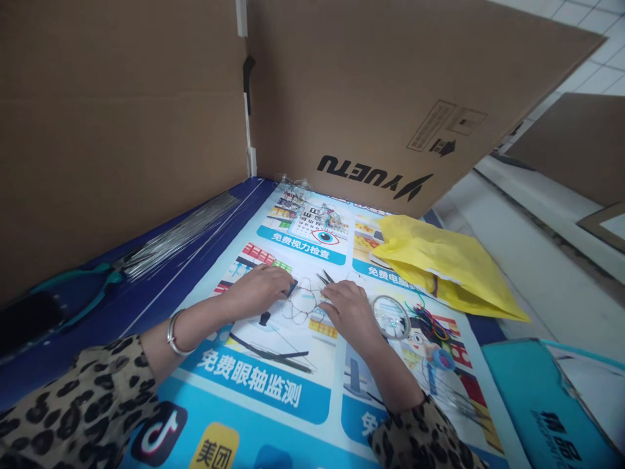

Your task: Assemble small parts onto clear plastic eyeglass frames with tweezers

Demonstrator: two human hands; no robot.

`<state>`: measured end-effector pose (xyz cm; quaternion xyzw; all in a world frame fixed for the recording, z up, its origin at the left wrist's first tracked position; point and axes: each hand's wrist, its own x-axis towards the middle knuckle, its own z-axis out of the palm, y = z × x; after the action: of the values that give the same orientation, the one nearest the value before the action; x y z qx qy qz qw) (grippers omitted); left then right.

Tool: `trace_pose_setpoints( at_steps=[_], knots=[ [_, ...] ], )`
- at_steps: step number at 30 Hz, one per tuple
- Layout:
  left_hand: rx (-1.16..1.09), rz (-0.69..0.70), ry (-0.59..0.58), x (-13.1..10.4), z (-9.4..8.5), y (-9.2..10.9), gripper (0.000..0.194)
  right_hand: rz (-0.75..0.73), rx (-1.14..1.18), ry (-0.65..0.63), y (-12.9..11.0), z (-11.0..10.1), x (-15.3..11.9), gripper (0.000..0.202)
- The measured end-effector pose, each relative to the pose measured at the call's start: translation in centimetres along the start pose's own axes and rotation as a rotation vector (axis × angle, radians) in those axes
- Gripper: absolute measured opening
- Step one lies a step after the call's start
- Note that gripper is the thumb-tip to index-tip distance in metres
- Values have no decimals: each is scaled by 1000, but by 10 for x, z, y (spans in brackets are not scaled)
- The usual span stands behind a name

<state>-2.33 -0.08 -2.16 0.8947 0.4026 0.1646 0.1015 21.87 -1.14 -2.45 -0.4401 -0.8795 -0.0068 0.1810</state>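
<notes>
Between my hands, a thin wire shape with petal-like loops (303,301) lies over the printed sheet. My left hand (261,290) is at its left side, fingers pinched together at a small dark item too small to name. On the right, my right hand (349,309) has its fingers bent at the wire's right edge. Pointed metal tips (325,277) stick out past its knuckles; the rest of that tool is hidden by the hand. A round clear dish (391,317) with small shiny pieces stands just right of my right hand.
Straight wires (180,234) and teal-handled pliers (92,273) lie at the left. Cardboard walls (342,98) rise behind. A yellow bag (439,260), colored cords (433,322), a blue spool (443,359) and a teal pouch (541,397) are at the right. Clear beads (293,184) sit at the back.
</notes>
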Motion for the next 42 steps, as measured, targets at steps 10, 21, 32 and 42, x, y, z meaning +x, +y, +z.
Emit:
trace_pose_setpoints(
  at_steps=[10, 21, 32, 42],
  knots=[
    [-29, 9, -8, -1, -3, -4, 13, 8, -3, -6, -2, -1, 1, 17],
    [-44, 18, -31, -4, -7, -6, 15, 14, 26, 1, -1, -1, -2, 15],
    [20, 5, -32, -2, -4, -12, 10, 7, 19, -1, -1, -1, -1, 14],
    [28, -22, -53, -3, -10, -9, 11, -3, 18, -22, -3, -2, -2, 17]
  ],
)
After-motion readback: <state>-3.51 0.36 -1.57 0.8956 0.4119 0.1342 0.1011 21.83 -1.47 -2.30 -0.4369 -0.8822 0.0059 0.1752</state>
